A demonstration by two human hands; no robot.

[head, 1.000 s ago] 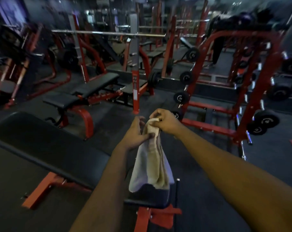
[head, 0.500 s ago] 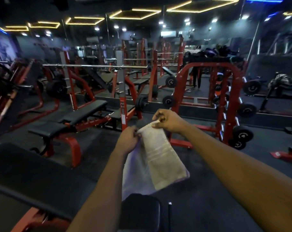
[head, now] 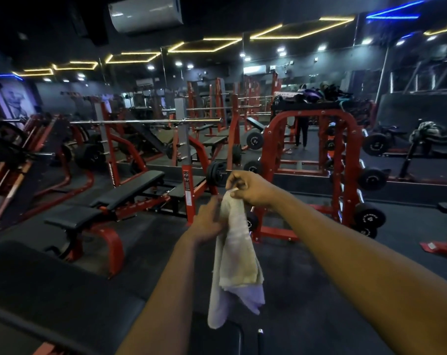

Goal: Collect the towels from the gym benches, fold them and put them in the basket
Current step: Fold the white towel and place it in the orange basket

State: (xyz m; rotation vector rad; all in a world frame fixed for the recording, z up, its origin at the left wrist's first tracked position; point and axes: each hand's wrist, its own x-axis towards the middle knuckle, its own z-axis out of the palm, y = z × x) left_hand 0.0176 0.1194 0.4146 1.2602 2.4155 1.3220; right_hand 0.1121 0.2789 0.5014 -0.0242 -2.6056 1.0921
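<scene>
A pale cream cloth towel (head: 236,260) hangs long-axis down over the black padded counter (head: 51,290), its top edge pinched in fingers (head: 236,181) of the right hand (head: 250,189), the left hand (head: 208,220) gripping it just below.

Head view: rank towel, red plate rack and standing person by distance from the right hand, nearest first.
1. Towel: pinched in the right hand, hanging below it.
2. Red plate rack: ahead, to the right.
3. Standing person: far back, beyond the rack.
</scene>
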